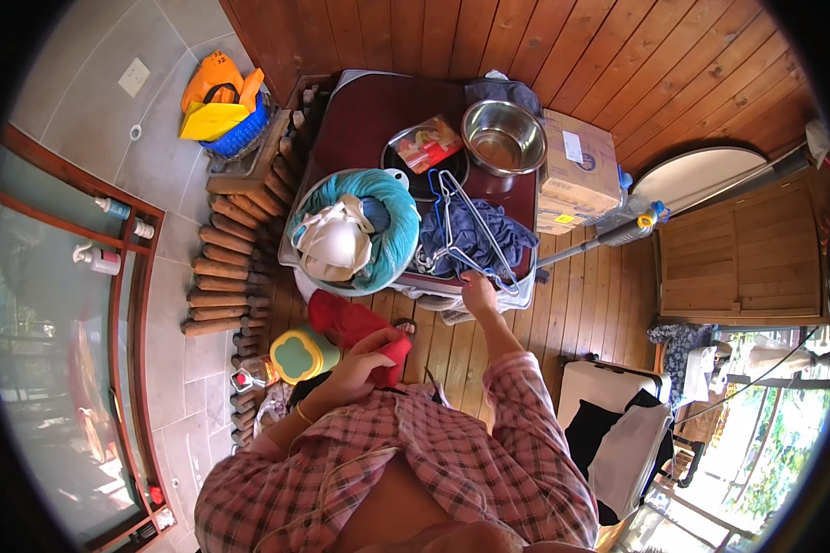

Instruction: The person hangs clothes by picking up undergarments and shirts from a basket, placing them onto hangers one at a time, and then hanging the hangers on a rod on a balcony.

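My left hand (351,373) grips a piece of red cloth (342,321) in front of my waist; its far end hangs toward the table. My right hand (481,294) is closed on a blue and white clothes hanger (451,228) at the table's near edge. Beneath the hangers lies a heap of dark blue cloth (484,231). Left of it, a round basin (296,266) holds a rolled teal cloth (398,221) and a cream-white bra (335,238).
The dark red covered table (366,104) also bears a steel bowl (505,138) and a red packet (429,144) on a dark round pan. Cardboard boxes (574,152) stand to its right, near a mop handle (595,238). A yellow-green stool (297,356) and white suitcase (612,377) flank me.
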The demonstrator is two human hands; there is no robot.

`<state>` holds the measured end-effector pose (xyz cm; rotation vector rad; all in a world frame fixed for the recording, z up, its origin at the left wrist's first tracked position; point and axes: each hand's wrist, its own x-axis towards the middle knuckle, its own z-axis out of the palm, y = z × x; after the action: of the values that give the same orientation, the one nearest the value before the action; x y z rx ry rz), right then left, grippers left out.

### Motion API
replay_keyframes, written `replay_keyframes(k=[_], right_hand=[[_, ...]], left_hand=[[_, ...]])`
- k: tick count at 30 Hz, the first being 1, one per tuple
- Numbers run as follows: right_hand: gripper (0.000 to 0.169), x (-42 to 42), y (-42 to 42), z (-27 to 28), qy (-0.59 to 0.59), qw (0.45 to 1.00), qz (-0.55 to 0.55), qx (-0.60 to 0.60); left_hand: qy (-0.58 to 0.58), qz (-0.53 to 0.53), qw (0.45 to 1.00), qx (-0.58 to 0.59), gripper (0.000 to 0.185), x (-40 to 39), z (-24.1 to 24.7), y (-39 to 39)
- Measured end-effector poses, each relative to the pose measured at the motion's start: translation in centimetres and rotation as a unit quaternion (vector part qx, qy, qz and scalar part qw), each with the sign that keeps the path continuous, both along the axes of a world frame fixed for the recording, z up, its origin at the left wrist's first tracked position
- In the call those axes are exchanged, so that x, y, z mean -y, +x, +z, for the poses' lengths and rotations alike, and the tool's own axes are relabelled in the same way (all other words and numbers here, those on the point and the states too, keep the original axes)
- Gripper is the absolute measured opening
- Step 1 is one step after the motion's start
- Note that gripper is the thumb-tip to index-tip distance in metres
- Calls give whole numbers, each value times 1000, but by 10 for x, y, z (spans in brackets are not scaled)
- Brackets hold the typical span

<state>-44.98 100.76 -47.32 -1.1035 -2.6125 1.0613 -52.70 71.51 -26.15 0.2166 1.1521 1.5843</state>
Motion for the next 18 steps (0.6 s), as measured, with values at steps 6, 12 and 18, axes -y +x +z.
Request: replay_keyframes(k=[6,12,18], right_hand=[[17,-5,-62,-17,163,961,114,193],[14,-28,-65,-34,317,908,218,166],[19,-44,-67,-10,270,952,129,70]], left_hand=[[-4,68,997,46,38,31,-20,-41],[3,120,974,193,42,16,-3,-56],[5,84,975,206,41,10,-19,-56]])
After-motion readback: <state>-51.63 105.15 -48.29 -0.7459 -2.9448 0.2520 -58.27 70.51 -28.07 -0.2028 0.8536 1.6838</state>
